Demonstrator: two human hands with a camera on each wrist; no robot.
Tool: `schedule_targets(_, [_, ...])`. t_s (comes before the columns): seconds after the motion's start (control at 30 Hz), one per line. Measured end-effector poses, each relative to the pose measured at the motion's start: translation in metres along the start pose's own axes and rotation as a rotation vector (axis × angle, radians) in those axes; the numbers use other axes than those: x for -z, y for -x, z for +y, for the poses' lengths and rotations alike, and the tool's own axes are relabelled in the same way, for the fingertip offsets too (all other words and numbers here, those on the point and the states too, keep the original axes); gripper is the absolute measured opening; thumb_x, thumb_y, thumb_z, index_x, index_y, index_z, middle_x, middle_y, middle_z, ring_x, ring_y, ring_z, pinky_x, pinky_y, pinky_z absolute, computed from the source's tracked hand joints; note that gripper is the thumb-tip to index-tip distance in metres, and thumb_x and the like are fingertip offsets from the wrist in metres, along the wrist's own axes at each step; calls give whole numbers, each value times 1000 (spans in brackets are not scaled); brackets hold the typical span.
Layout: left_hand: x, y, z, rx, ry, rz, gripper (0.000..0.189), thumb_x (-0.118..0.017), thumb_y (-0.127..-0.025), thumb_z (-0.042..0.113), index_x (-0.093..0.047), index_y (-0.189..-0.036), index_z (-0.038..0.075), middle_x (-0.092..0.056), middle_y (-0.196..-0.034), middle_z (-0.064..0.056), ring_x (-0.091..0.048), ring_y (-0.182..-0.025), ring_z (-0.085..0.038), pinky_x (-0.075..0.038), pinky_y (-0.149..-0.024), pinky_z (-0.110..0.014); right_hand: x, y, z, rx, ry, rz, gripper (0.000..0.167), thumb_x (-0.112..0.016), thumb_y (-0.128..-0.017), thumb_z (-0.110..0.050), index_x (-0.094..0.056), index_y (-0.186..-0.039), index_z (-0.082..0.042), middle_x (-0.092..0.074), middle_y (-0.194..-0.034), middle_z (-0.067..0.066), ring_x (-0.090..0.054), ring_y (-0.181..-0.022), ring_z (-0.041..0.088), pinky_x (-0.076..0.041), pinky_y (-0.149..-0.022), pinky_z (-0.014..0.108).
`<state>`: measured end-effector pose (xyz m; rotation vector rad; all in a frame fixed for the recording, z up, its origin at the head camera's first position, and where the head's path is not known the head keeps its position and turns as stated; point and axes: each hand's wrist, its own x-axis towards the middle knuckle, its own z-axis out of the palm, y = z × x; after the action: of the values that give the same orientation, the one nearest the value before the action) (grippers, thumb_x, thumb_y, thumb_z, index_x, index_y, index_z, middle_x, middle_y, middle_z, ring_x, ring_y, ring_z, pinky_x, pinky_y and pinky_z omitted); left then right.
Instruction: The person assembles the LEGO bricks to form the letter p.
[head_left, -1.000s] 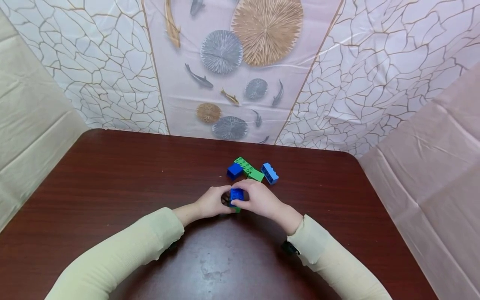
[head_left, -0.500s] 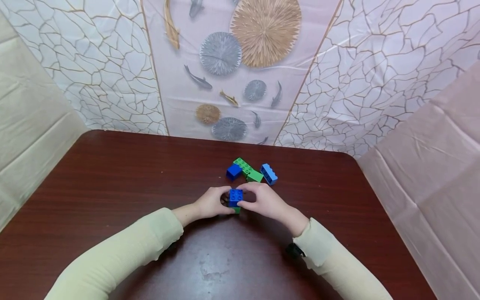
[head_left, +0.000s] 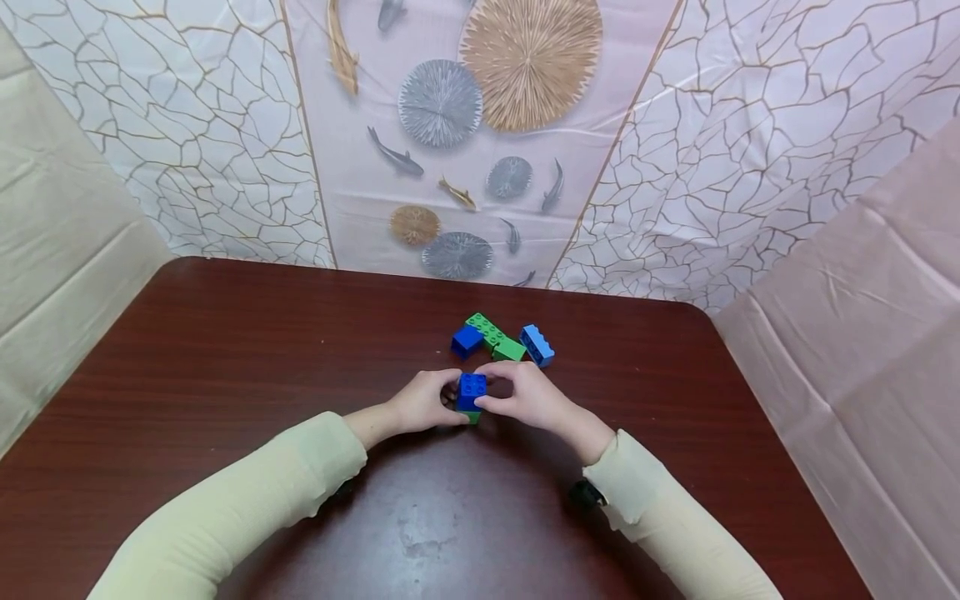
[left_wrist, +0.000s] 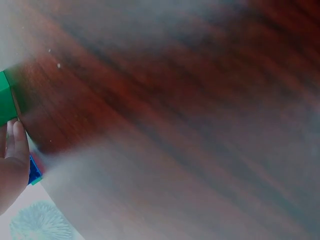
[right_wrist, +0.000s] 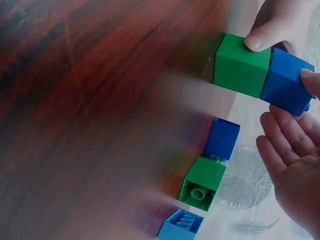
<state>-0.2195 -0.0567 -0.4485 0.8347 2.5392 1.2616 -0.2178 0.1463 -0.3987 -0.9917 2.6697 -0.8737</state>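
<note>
Over a brown table (head_left: 225,358), a person's left hand (head_left: 420,404) gripped a green brick (right_wrist: 240,65), seemingly to steady it; the right hand (head_left: 531,400) pinched a blue brick (right_wrist: 286,82) set slightly askew on top, probably for pressing down. Loose bricks (head_left: 509,350) lay just beyond. I could read no brand or lettering.

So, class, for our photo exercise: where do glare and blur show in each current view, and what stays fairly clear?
Head view: a pale sheen on the near part of the table; left wrist view: milky haze and soft wood grain; right wrist view: wood grain blurred, but the edges of the held green block and held blue block fairly clear.
</note>
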Motion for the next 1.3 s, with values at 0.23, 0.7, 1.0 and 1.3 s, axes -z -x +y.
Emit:
schedule_targets(0.23, [0, 1, 2, 5, -1, 1, 34, -79, -74, 18, -58, -100, 7, -68, -91, -6, -63, -83, -11, -52, -74, -21, -4, 0, -3, -5, 27, 12, 44, -69, -85, -26, -58, -122, -5, -64, -118, 9, -59, -107, 22, -49, -93, 39])
schedule_targets(0.7, [1, 0, 1, -11, 2, -9, 38, -78, -75, 18, -60, -106, 7, -68, -94, -5, -63, -85, -11, -51, -75, -20, -5, -6, -7, 51, 26, 62, 35, -70, -84, -26, -65, -112, -5, -67, -105, 8, -60, -95, 17, -52, -82, 30])
schedule_targets(1.0, [2, 2, 3, -19, 2, 0, 38, -79, -74, 17, -60, -106, 6, -69, -92, -5, -64, -84, -11, -51, -75, -19, -5, -8, -8, 79, 63, 54, 36, -71, -83, -28, -66, -111, -6, -68, -103, 7, -61, -94, 17, -53, -80, 32])
schedule_targets(1.3, [0, 1, 3, -4, -1, -3, 37, -78, -75, 17, -59, -105, 6, -68, -92, -6, -63, -84, -11, -51, -74, -20, -7, -3, 1, 37, -37, 42, 41, -69, -84, -27, -62, -119, -7, -66, -114, 8, -62, -103, 18, -51, -88, 34])
